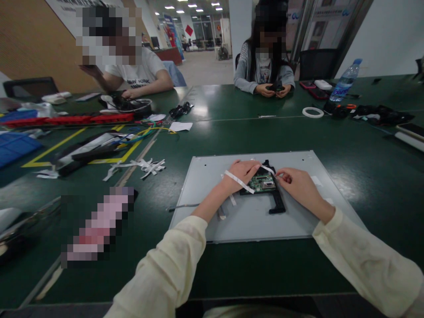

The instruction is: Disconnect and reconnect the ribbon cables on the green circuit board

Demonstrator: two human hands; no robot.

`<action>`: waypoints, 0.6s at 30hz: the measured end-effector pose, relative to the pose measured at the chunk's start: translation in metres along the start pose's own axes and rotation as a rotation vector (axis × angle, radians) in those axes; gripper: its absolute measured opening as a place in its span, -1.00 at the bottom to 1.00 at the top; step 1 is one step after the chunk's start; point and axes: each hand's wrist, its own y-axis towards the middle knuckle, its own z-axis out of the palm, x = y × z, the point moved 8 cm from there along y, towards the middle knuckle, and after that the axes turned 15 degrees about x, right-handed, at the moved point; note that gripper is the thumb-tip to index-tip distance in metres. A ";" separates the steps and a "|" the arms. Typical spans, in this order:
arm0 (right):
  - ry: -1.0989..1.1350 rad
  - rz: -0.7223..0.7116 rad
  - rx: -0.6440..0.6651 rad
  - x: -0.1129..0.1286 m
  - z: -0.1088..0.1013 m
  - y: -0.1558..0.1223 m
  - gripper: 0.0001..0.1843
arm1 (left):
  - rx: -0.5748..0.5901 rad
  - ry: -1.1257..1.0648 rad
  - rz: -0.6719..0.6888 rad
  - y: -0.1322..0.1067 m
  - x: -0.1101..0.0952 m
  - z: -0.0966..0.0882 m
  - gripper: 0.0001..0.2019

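A pale grey panel (298, 227) lies flat on the table in front of me. On it rests a green circuit board (259, 183) with a black plastic bracket (278, 202) along its right side. My left hand (241, 171) lies flat over the board's upper left part, fingers stretched and together. A white tape strip (239, 181) crosses the back of that hand near the wrist. Right of the board, my right hand (294, 182) pinches the end of another white tape strip (269, 169), which runs toward my left fingertips.
Loose white strips (150, 167) and a pixelated phone-like object (102, 221) lie to the left. Farther right are a tape roll (312, 112) and a water bottle (346, 81). Two people sit across the green table (218, 132), handling dark items.
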 end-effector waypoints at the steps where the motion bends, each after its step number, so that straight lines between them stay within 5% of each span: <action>1: -0.002 0.003 -0.001 0.000 0.000 0.000 -0.82 | 0.006 0.004 -0.004 0.000 0.000 0.000 -0.53; 18: -0.018 0.019 -0.004 -0.003 0.001 0.000 -0.84 | 0.253 0.071 0.012 -0.007 -0.011 -0.005 -0.59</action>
